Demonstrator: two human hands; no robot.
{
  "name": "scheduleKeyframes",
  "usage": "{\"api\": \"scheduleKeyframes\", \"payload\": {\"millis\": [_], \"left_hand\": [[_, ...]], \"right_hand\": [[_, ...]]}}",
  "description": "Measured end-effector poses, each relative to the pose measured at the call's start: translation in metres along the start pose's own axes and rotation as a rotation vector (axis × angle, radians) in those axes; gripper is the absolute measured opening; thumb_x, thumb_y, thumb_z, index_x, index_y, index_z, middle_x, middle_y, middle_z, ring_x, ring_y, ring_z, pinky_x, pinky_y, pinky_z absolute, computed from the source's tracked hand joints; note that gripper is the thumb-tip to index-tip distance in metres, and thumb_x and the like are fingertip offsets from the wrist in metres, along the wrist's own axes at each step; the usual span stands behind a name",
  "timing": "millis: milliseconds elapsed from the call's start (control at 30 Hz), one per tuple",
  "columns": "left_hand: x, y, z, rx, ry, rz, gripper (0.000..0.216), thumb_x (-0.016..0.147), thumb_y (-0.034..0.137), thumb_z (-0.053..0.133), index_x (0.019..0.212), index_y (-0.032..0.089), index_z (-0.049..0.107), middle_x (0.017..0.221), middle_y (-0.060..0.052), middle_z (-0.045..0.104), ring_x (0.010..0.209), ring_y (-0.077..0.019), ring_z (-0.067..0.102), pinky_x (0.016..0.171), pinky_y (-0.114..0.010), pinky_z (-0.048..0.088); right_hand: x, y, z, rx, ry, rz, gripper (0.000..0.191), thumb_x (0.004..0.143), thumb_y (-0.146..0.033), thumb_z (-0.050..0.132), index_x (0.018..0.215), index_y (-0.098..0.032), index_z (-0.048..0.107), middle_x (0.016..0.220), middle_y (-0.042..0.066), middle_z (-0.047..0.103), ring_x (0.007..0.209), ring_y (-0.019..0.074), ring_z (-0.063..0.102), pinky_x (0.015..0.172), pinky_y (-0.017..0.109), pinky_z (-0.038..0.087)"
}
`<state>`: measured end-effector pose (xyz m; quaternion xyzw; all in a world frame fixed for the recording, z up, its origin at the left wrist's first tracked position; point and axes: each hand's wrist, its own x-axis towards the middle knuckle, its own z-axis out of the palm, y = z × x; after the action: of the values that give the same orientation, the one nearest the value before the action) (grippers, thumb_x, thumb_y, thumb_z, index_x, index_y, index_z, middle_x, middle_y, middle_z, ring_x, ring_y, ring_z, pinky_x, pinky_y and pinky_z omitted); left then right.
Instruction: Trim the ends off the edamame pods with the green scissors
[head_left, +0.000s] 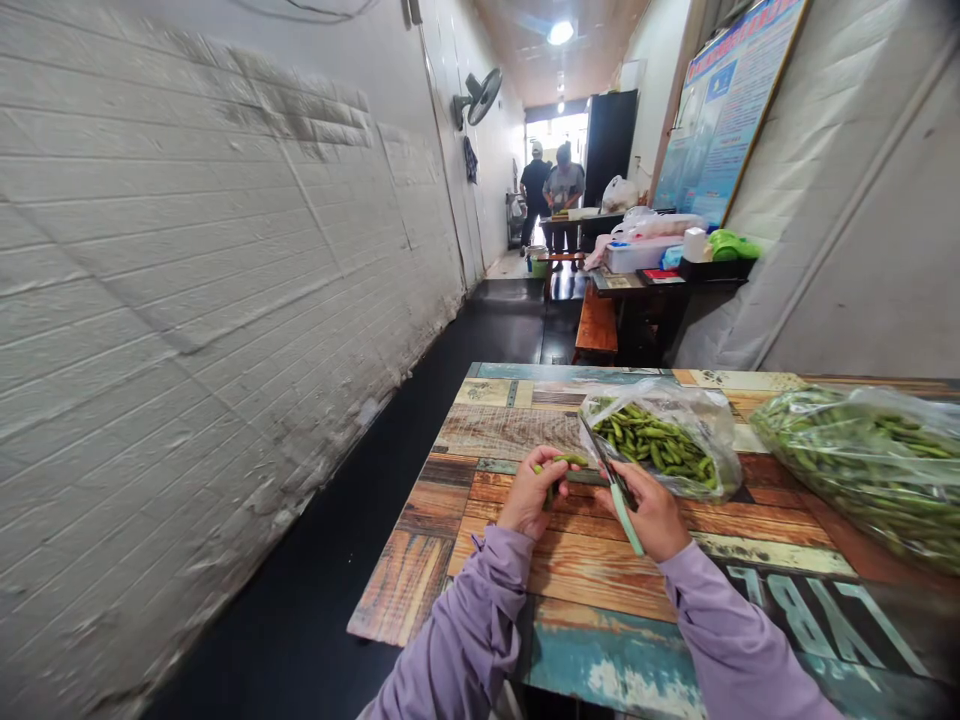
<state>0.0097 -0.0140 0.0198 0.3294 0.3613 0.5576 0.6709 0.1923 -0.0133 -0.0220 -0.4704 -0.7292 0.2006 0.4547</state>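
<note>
A person in purple sleeves [480,605] is working over a patchwork-patterned table [592,572]; the left hand [531,495] is holding a few green pods [570,460] between thumb and fingers, with its grip narrow; one pod is sticking out toward the right hand [654,512], which is closing around a pair of scissors [627,520] with pale green handles. The blades are pointing away from the person and leaning left; they are lying just to the right of the held pods, so the pods are sitting between the left palm and the scissors; whether blade and pod are touching, one cannot tell.

Just beyond the right hand, a small bag [721,475] of clear plastic is lying open, with more pods showing inside; the blade tips are overlapping its left edge in this view; farther right, well apart from both hands, a large bag [862,470] is bulging with pods.

Farther off, a wooden bench [597,322] is standing beside a second table [626,284] that is carrying a plastic box [642,255]; at the far end, two people [564,182] are standing near a bright doorway; a fan [480,97] is hanging on the left wall [225,270].
</note>
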Motion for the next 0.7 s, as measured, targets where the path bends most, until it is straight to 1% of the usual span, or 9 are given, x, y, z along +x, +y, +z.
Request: {"api": "scheduleKeyframes", "payload": {"millis": [167,300,400,533,633,700], "left_hand": [[-0.002,-0.002,0.004,0.075,-0.013,0.029,0.033,0.060,0.028,0.076,0.079,0.015,0.052,0.072,-0.003,0.068,0.045,-0.0046,0.049,0.041,-0.015,0.033],[-0.003,-0.011,0.008,0.114,-0.076,0.021,0.033,0.059,0.029,0.078,0.077,0.014,0.055,0.070,-0.003,0.065,0.054,-0.0079,0.053,0.045,-0.017,0.038],[-0.004,-0.016,0.011,0.162,-0.116,0.010,0.032,0.059,0.031,0.078,0.077,0.013,0.057,0.067,0.000,0.060,0.054,-0.0078,0.051,0.046,-0.018,0.039],[-0.006,-0.017,0.012,0.277,-0.132,0.010,0.030,0.060,0.031,0.078,0.077,0.013,0.060,0.064,0.003,0.054,0.046,-0.0046,0.046,0.044,-0.017,0.036],[-0.006,-0.015,0.012,0.335,-0.154,0.035,0.028,0.063,0.032,0.076,0.081,0.013,0.065,0.068,0.002,0.055,0.047,-0.0043,0.045,0.044,-0.017,0.035],[-0.006,-0.015,0.012,0.385,-0.161,0.058,0.027,0.067,0.034,0.073,0.083,0.013,0.067,0.071,-0.001,0.057,0.049,-0.0052,0.045,0.045,-0.018,0.036]], "right_hand": [[-0.001,-0.001,0.001,0.193,0.014,0.125,0.044,0.075,-0.042,0.065,0.112,-0.019,0.058,0.102,0.010,0.067,0.087,0.0223,0.066,0.083,0.040,0.054],[-0.001,-0.009,0.001,0.313,0.038,0.201,0.044,0.074,-0.041,0.066,0.111,-0.020,0.056,0.103,0.011,0.067,0.084,0.0216,0.068,0.077,0.037,0.056],[0.001,-0.014,0.001,0.316,0.081,0.190,0.042,0.071,-0.038,0.067,0.107,-0.019,0.057,0.100,0.010,0.069,0.084,0.0224,0.068,0.074,0.037,0.056],[0.002,-0.014,0.001,0.244,0.132,0.160,0.035,0.072,-0.030,0.063,0.105,-0.019,0.056,0.095,0.009,0.069,0.078,0.0201,0.068,0.072,0.036,0.057],[0.001,-0.011,0.000,0.184,0.133,0.114,0.034,0.074,-0.025,0.059,0.106,-0.018,0.055,0.095,0.008,0.068,0.079,0.0193,0.067,0.073,0.035,0.056],[0.001,-0.011,-0.001,0.154,0.118,0.080,0.034,0.073,-0.022,0.057,0.107,-0.019,0.054,0.097,0.008,0.067,0.084,0.0200,0.066,0.076,0.036,0.055]]}}
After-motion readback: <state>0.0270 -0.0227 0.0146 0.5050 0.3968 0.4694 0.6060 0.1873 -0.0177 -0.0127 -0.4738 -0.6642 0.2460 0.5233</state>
